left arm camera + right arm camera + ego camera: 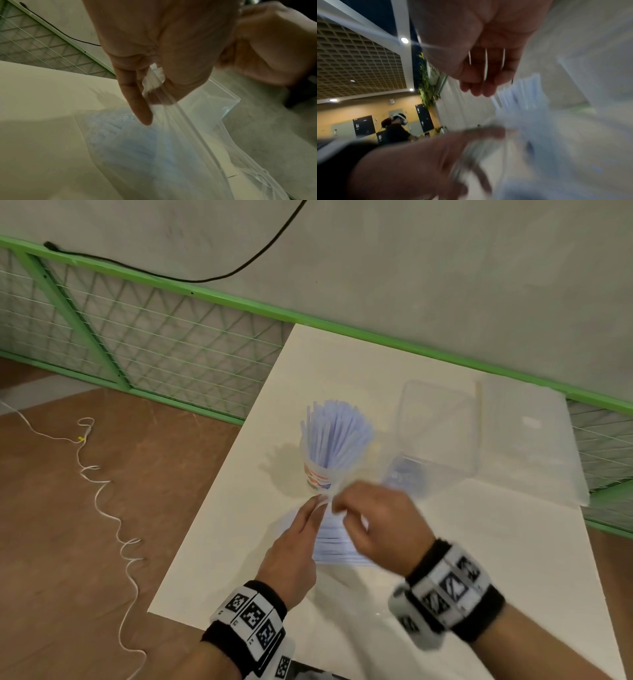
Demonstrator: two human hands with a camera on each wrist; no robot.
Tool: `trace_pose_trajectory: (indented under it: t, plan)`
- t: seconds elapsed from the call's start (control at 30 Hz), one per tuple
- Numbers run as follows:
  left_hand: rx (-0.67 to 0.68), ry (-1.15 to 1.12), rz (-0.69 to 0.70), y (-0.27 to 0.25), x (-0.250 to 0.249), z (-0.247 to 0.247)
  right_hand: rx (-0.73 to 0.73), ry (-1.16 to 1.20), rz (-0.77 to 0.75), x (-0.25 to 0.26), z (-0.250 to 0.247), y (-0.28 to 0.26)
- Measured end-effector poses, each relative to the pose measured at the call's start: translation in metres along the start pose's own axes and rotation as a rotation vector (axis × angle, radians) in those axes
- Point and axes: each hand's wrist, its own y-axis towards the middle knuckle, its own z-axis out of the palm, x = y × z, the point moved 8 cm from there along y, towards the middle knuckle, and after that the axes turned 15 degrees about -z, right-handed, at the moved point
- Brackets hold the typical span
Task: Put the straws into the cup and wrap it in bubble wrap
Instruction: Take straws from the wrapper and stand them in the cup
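Observation:
A paper cup [320, 477] stands upright on the table, packed with pale blue straws [337, 433]. Just in front of it lies a clear plastic bag [337, 542] with more straws inside [128, 142]. My left hand [320, 503] pinches the bag's gathered top edge [154, 86] between thumb and fingers [139, 108]. Beside it, close to the bag's mouth, my right hand [342, 508] has its fingers [479, 83] curled. Motion blur hides whether it holds anything. The straws in the cup [522, 92] show blurred past its fingers.
A clear plastic box [438, 422] sits behind and right of the cup, on a translucent sheet [534, 446] that reaches the table's right edge. The cream table [222, 559] ends at my left, over a brown floor with a white cord [113, 508]. A green mesh fence [154, 344] runs behind.

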Motion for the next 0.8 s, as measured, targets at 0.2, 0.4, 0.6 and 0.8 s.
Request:
trace_pose_trajectory:
  t: [0.2,0.4,0.6,0.8]
  plan:
    - [0.050,0.007,0.025,0.000,-0.014,0.011,0.537,-0.090,0.333,-0.036,0.117,-0.114]
    - [0.058,0.024,0.022,0.002,-0.017,0.019,0.492,-0.289,0.363,-0.044,0.130,-0.123]
    - [0.043,0.019,0.030,0.001,-0.015,0.013,0.438,-0.367,0.350,-0.044,0.126,-0.119]
    - [0.038,0.009,0.023,-0.001,-0.013,0.012,0.439,-0.365,0.340,-0.046,0.129,-0.117]
